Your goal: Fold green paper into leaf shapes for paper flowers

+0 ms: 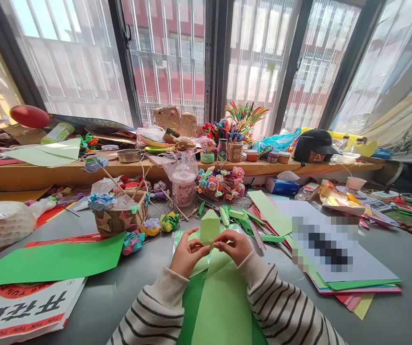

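Observation:
A small light green folded paper (209,228) with a pointed top stands upright between my two hands. My left hand (187,251) pinches its lower left edge between thumb and finger. At its lower right corner, my right hand (235,245) grips it with thumb and fingertips. Below my hands lies a long light green paper strip (223,302), on top of a darker green sheet (191,306). Just beyond the hands, several folded green paper pieces (241,215) are heaped on the grey table (119,297).
Left are a basket (119,218) of paper flowers, a green sheet (54,258) and a printed bag (29,311). A stack of coloured paper (357,254) lies right. A lidded plastic cup (183,187) stands ahead, below a cluttered wooden ledge (65,176) with a black cap (313,143).

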Motion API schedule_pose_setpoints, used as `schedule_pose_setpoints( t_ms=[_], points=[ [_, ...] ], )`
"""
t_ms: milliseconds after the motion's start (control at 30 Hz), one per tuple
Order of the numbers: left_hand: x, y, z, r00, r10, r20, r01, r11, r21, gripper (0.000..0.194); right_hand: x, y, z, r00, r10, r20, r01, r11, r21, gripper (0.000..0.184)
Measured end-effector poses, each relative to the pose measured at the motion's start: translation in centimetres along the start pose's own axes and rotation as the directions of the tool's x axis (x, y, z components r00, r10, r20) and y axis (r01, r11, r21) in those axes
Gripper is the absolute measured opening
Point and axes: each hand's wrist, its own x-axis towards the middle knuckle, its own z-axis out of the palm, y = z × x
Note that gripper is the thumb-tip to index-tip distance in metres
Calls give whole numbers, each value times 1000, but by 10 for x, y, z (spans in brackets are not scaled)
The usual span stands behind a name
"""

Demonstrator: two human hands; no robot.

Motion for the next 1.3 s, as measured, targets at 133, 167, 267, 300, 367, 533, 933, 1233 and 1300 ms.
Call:
schedule_pose_setpoints(
  t_ms=[133, 167, 267, 300, 367, 533, 933, 1233, 1300],
  points=[
    [-1, 1, 1, 1000, -23, 13, 23, 1000, 0, 63, -1, -1, 1, 1000, 0, -30, -1, 1000, -8, 14],
    [-2, 1, 2, 999, -30, 22, 30, 1000, 0, 63, -1, -2, 0, 999, -5, -36, 4, 1000, -15, 13],
    [-3, 1, 2, 999, -33, 34, 32, 999, 27, 62, -1, -3, 0, 998, -35, -45, 34, 999, -39, 12],
    [-3, 0, 3, 999, -31, 31, 29, 998, 47, 62, -1, -4, 0, 998, -45, -46, 43, 998, -48, 11],
    [-3, -1, 3, 999, -31, 26, 29, 996, 86, 62, -2, -4, 1, 998, -53, -44, 51, 997, -57, 10],
    [-1, -2, 1, 998, -49, 32, 47, 997, 62, 61, -3, -3, 4, 999, 31, -25, -28, 994, 104, 18],
    [-2, 0, 1, 998, -58, 26, 56, 998, 42, 63, 0, -1, 7, 982, 188, -11, -181, 960, 214, 22],
    [-2, 1, 3, 996, -82, 48, 81, 996, 23, 62, -1, -4, 9, 982, 174, -73, -163, 977, 139, 26],
    [-2, 1, 4, 995, -86, 53, 86, 996, 17, 62, -2, -4, 10, 982, 169, -81, -158, 980, 123, 25]
  ],
)
